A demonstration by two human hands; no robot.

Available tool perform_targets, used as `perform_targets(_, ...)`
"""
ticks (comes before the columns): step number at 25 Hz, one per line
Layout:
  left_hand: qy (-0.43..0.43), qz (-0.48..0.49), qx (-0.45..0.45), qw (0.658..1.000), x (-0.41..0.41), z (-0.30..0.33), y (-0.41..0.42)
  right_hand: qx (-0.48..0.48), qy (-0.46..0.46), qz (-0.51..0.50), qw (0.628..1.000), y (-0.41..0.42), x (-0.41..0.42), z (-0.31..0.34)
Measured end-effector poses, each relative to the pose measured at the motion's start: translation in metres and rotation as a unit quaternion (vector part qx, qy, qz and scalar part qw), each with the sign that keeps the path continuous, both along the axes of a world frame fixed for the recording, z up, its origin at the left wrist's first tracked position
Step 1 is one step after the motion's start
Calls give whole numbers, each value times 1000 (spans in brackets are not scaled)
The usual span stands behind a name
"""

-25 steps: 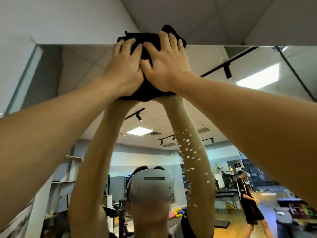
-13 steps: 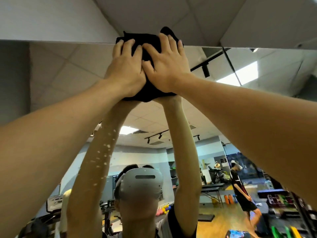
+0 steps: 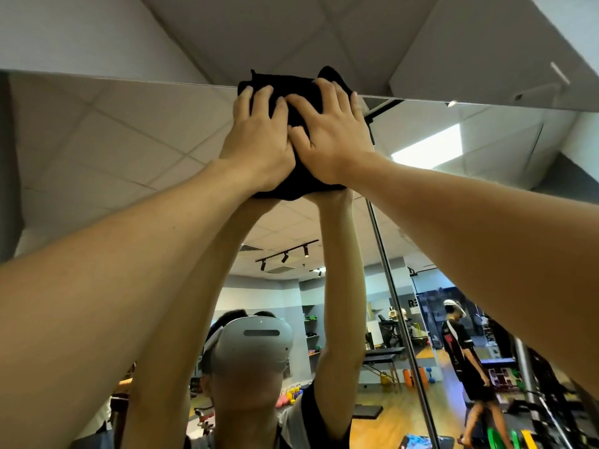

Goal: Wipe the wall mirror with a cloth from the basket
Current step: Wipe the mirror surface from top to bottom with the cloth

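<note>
A black cloth (image 3: 299, 92) lies flat against the wall mirror (image 3: 129, 163) at its top edge, partly over the rim. My left hand (image 3: 259, 140) and my right hand (image 3: 334, 137) press side by side on the cloth with straight fingers, arms stretched overhead. Most of the cloth is hidden under my hands. The mirror reflects my raised arms and a white headset below. The basket is not in view.
A vertical seam (image 3: 398, 319) between mirror panels runs down just right of my hands. Above the mirror is a white wall and ceiling tiles (image 3: 291, 30). The reflection shows a gym room with a person (image 3: 463, 351) walking at the right.
Both hands have slid the cloth to the right along the mirror's top edge; the panel seam has come into view beside them. The hands keep the same flat press.
</note>
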State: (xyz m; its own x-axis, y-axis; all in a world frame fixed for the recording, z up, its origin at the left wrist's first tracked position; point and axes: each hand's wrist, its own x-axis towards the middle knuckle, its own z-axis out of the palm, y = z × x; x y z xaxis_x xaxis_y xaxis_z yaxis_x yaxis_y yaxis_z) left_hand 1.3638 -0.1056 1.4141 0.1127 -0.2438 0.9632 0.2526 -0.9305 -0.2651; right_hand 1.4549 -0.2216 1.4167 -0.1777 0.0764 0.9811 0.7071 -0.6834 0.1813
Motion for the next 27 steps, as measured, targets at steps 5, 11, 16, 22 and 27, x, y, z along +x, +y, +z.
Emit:
perform_targets(5, -3, 0, 5, 1000, 12, -2, -14, 6, 12, 14, 1000, -14, 12, -3)
perform_targets(11, 5, 10, 24, 1000, 8, -18, -12, 19, 14, 38, 999, -11, 11, -23)
perform_targets(16, 3, 2, 14, 1000, 9, -51, -12, 25, 10, 28, 999, -10, 13, -54)
perform_targets(22, 20, 43, 20, 999, 0, -82, -14, 38, 18, 25, 999, -8, 10, -86)
perform_targets(27, 27, 63, 30, 997, -16, -84, -2, 62, 9, 43, 997, 10, -4, -92)
